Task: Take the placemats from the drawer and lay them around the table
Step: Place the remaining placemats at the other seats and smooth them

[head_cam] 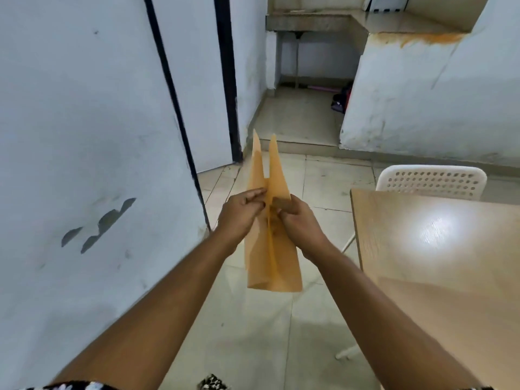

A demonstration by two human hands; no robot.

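Orange placemats [277, 266], thin and floppy, hang upright in front of me over the tiled floor, their top corners pointing up and splayed apart. My left hand [242, 212] pinches the left sheet near its middle. My right hand [298, 218] grips the right sheet beside it, thumb on top. Both hands are close together, left of the wooden table [439, 263]. How many sheets there are cannot be told. No drawer is in view.
A white perforated chair [430, 180] stands at the table's far side. A white wall with a black-framed door [225, 80] runs along the left. Beyond a step lie a concrete counter [315, 21] and a dark bundle [342, 101] on the floor.
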